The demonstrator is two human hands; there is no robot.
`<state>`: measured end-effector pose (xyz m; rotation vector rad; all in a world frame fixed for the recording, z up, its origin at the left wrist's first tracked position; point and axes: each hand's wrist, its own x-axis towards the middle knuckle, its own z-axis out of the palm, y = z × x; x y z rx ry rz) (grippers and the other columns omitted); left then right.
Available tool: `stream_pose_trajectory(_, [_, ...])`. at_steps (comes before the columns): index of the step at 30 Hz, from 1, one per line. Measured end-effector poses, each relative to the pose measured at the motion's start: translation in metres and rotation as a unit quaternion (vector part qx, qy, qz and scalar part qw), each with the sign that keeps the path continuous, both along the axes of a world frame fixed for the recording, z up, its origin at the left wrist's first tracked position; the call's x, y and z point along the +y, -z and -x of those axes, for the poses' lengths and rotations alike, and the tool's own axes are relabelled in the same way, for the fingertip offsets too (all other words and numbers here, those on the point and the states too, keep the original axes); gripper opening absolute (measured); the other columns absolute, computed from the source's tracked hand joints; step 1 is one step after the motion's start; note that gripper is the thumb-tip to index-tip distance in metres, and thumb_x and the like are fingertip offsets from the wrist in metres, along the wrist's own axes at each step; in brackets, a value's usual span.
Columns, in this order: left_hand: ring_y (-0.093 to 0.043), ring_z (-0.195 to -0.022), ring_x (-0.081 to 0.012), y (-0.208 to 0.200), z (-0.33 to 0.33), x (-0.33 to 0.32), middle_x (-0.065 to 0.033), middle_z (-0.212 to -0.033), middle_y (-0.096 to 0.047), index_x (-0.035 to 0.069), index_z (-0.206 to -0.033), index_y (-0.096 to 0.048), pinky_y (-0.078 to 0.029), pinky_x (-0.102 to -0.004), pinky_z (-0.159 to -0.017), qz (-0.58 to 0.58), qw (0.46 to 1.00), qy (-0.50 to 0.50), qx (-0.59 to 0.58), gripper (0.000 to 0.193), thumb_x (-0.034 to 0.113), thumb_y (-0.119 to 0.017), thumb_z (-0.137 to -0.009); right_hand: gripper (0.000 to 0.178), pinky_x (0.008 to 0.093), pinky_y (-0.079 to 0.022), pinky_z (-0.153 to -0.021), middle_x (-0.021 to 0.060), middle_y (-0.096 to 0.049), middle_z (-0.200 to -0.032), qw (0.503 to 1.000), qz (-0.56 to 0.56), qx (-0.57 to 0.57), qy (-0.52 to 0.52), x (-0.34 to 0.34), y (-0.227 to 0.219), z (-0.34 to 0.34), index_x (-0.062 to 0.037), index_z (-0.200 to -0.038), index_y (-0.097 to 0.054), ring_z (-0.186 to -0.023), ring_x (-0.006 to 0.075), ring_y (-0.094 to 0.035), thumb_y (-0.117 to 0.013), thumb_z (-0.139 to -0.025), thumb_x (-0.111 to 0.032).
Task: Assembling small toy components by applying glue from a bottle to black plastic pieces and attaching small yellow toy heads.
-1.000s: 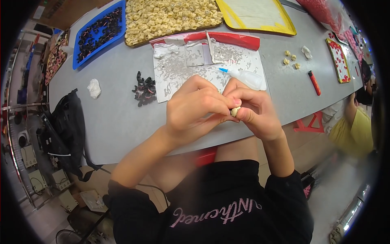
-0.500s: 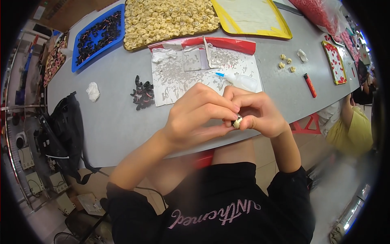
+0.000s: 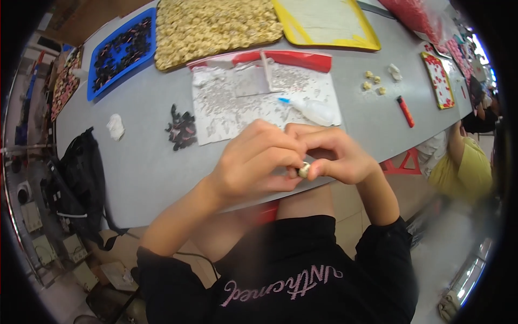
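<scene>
A small cream-coloured piece (image 3: 304, 170) with a dark side is pinched between my two hands, just above the table's near edge. My left hand (image 3: 258, 156) is closed on it, its thumb and fingertips meeting at the piece. From the other side, my right hand (image 3: 340, 155) grips it between thumb and curled fingers. The fingers cover most of the piece, so its full shape is hidden. Beyond my hands a glue bottle (image 3: 315, 112) with a blue tip lies on a stained white sheet (image 3: 221, 124). Left of the sheet sits a pile of small black pieces (image 3: 182, 129).
Farther back are a blue tray (image 3: 97, 89) of black pieces, a tray of cream pieces (image 3: 216, 29) and a yellow-rimmed tray (image 3: 372, 40). A red marker-like tube (image 3: 405, 112) and crumpled tissue (image 3: 394, 72) lie right. A black bag (image 3: 81, 181) hangs left; another person (image 3: 464, 167) sits right.
The whole table scene has shifted slightly left in view. My fingers have turned the small piece a little, and its dark part shows less now. Both hands still hold it.
</scene>
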<state>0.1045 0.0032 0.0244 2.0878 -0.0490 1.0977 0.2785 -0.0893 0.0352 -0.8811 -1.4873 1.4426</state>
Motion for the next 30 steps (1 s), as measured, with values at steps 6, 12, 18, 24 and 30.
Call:
stream_pose_trajectory(6, [-0.055,-0.074,-0.0199,0.002,0.009,0.002,-0.0053,-0.087,-0.061,0.009,-0.088,-0.059,-0.042,-0.0289,-0.064,-0.013,0.999,-0.039,0.016,0.037,0.004,-0.079,-0.056,0.017,0.0264,-0.042,-0.078,0.0064,-0.055,-0.091,0.999,0.002,0.033,-0.021,0.013,-0.005,0.001,0.0011,-0.094,-0.061,-0.086,0.0137,-0.052,-0.062,-0.085,-0.014])
stream_pose_trajectory(12, [-0.05,-0.077,-0.0194,0.001,0.012,0.008,-0.0075,-0.084,-0.056,0.005,-0.085,-0.054,-0.04,-0.0288,-0.07,-0.016,0.995,-0.095,0.014,0.033,-0.003,-0.07,-0.058,0.017,0.0291,-0.04,-0.084,0.0053,-0.055,-0.093,0.995,0.056,0.044,-0.063,0.032,-0.01,0.001,0.0016,-0.094,-0.062,-0.092,0.014,-0.05,-0.06,-0.087,-0.013])
stream_pose_trajectory(18, [-0.049,-0.079,-0.0187,0.001,0.02,0.016,-0.0095,-0.086,-0.051,0.003,-0.087,-0.051,-0.041,-0.0277,-0.075,-0.015,0.988,-0.155,0.007,0.03,-0.006,-0.066,-0.062,0.021,0.0231,-0.042,-0.071,0.0006,-0.055,-0.094,0.992,0.074,0.06,-0.085,0.052,-0.019,0.01,0.0001,-0.097,-0.062,-0.082,0.009,-0.052,-0.058,-0.089,-0.019])
stream_pose_trajectory(24, [-0.055,-0.076,-0.0224,0.005,0.018,0.022,-0.0057,-0.085,-0.057,0.01,-0.088,-0.055,-0.043,-0.0308,-0.066,-0.071,0.98,-0.188,-0.012,0.047,0.021,-0.084,-0.053,0.021,0.0271,-0.043,-0.075,0.005,-0.056,-0.094,0.995,-0.026,0.01,-0.097,0.064,-0.012,0.006,0.0019,-0.095,-0.061,-0.085,0.0129,-0.052,-0.059,-0.088,-0.018])
stream_pose_trajectory(30, [-0.054,-0.075,-0.018,0.002,0.013,0.022,-0.0042,-0.087,-0.061,0.01,-0.087,-0.056,-0.041,-0.0277,-0.066,-0.154,0.981,-0.116,0.01,0.044,0.03,-0.083,-0.059,0.021,0.0283,-0.039,-0.077,0.0071,-0.053,-0.088,0.993,-0.001,0.033,-0.11,0.055,-0.008,-0.002,0.0015,-0.083,-0.058,-0.083,0.0168,-0.049,-0.066,-0.082,-0.018])
